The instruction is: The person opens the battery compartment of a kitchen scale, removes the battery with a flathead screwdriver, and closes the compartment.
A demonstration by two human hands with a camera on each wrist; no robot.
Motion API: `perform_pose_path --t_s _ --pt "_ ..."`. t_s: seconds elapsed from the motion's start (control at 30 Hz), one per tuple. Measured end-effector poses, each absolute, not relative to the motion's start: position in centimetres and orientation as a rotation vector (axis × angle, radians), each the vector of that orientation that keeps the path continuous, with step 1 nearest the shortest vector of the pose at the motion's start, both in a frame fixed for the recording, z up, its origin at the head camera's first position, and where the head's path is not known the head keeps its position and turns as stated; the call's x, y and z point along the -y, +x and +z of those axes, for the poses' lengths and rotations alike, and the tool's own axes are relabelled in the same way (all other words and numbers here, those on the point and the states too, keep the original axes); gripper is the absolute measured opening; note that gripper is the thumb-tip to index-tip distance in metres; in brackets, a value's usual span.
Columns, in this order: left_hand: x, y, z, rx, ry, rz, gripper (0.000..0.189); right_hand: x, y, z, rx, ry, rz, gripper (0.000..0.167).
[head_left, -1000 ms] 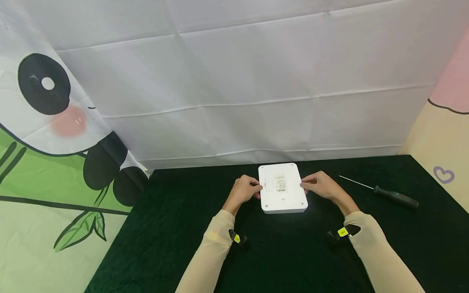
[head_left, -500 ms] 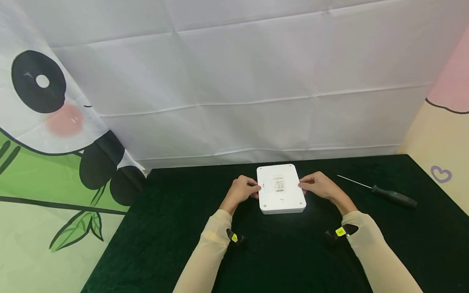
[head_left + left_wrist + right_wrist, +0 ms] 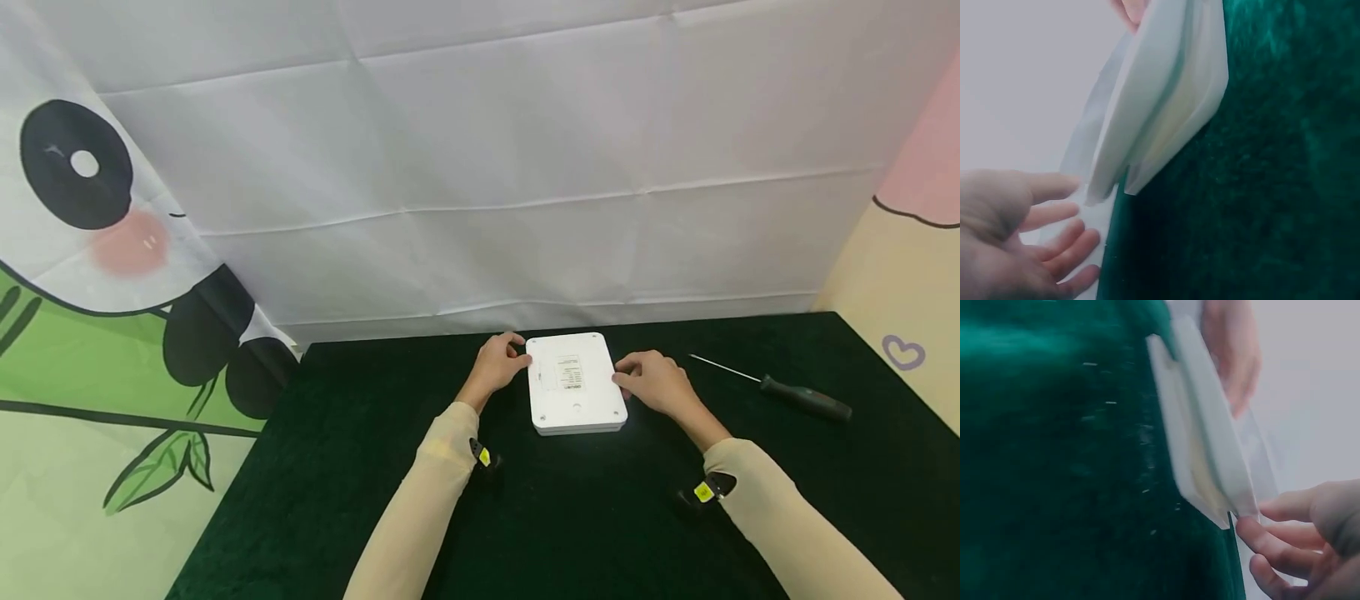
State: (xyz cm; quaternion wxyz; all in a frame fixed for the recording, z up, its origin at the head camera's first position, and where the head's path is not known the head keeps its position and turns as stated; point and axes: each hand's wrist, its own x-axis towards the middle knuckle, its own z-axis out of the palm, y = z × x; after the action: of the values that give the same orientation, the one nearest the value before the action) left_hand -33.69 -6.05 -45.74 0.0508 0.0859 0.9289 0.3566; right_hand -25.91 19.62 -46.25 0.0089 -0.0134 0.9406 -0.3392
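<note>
A flat white rectangular device (image 3: 551, 400) lies with a printed label facing up and screws at its corners. Both wrist views show its side as two white layers (image 3: 1141, 106) with a pale recess running between them. My left hand (image 3: 491, 367) is at the device's upper left edge, thumb right by the side; in the left wrist view its fingers (image 3: 1072, 250) are loosely spread beside the corner. With thumb and index finger, my right hand (image 3: 658, 383) pinches the right edge; the right wrist view shows these fingertips (image 3: 1250, 528) at the device's corner (image 3: 1244, 503).
To the right of the right hand lies a screwdriver (image 3: 806, 399) with a dark handle, its thin shaft pointing up and left. Dark green cloth (image 3: 585, 517) covers the table. A white sheet (image 3: 487, 167) hangs behind its far edge.
My left hand has slid up along the left edge toward the far corner, and its fingers have spread. The right hand stays at the right edge, its wrist slightly lower.
</note>
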Motion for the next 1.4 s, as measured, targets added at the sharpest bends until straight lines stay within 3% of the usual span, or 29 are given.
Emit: perform_pose_path --t_s 0.23,0.5,1.4 --pt "5.1 -35.9 -46.4 -2.865 0.375 1.112 0.031 -18.8 -22.6 -45.6 -3.084 -0.107 -0.989 0.029" --pt "4.4 -36.0 -46.4 -2.867 0.342 1.117 0.025 -17.4 -20.2 -46.0 -3.151 -0.264 -0.912 0.023" --pt "7.4 -35.1 -46.6 -3.02 0.467 0.999 0.02 -19.0 -20.5 -45.8 -3.191 -0.301 -0.827 0.017"
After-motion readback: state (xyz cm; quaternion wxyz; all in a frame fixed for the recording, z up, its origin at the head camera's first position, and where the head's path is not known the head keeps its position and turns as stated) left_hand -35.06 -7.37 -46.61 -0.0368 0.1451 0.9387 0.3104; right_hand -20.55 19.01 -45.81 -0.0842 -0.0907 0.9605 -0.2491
